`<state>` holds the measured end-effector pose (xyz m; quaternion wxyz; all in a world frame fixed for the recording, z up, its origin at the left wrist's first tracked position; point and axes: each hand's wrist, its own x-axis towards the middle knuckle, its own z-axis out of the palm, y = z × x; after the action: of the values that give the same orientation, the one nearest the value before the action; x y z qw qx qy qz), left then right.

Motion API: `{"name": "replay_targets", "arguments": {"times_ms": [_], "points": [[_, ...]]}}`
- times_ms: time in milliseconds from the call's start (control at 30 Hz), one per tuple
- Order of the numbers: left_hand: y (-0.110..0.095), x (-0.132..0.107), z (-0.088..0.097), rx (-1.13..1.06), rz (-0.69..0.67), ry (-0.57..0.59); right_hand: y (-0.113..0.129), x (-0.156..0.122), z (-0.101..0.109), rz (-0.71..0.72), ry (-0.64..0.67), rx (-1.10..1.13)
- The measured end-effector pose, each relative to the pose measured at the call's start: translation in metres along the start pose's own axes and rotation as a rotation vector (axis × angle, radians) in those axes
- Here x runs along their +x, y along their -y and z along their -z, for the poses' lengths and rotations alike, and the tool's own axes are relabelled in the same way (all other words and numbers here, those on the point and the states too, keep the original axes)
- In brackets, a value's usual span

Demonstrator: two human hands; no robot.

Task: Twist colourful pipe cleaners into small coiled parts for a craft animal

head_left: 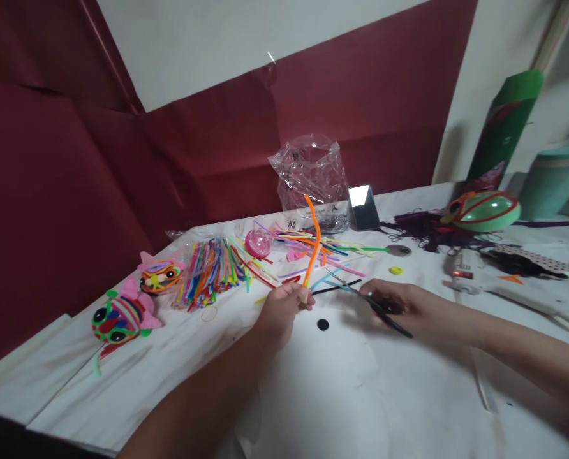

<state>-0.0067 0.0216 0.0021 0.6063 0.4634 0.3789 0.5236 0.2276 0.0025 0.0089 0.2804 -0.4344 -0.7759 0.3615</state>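
Observation:
My left hand (282,308) is pinched shut on the lower end of an orange pipe cleaner (314,239), which stands up and bends above the white table (313,382). A little to the right, my right hand (399,305) grips black scissors (377,307); their blades point left toward the pipe cleaner's base. A small black dot (323,324) lies on the table between the two hands.
A heap of coloured pipe cleaners (217,268) lies behind the hands, with a pink ball (258,243) and a clear plastic bag (310,175). Two pipe-cleaner fish (122,315) sit at the left. A glue gun (461,271) and a green dome (484,211) are at the right.

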Motion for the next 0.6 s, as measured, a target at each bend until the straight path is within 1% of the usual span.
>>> {"name": "replay_targets", "arguments": {"times_ms": [100, 300, 433, 600], "points": [[0.001, 0.000, 0.000, 0.011, -0.005, 0.024, -0.002, 0.000, -0.004, -0.001, 0.090, 0.021], [0.003, -0.004, -0.003, 0.072, -0.003, 0.130, 0.010, -0.003, -0.007, 0.000, 0.159, 0.029], [0.004, -0.012, -0.008, 0.104, -0.002, 0.200, 0.017, -0.005, -0.011, 0.024, 0.221, 0.115], [0.001, -0.022, -0.016, 0.138, 0.018, 0.224, 0.019, -0.004, -0.016, 0.034, 0.289, 0.178]]}}
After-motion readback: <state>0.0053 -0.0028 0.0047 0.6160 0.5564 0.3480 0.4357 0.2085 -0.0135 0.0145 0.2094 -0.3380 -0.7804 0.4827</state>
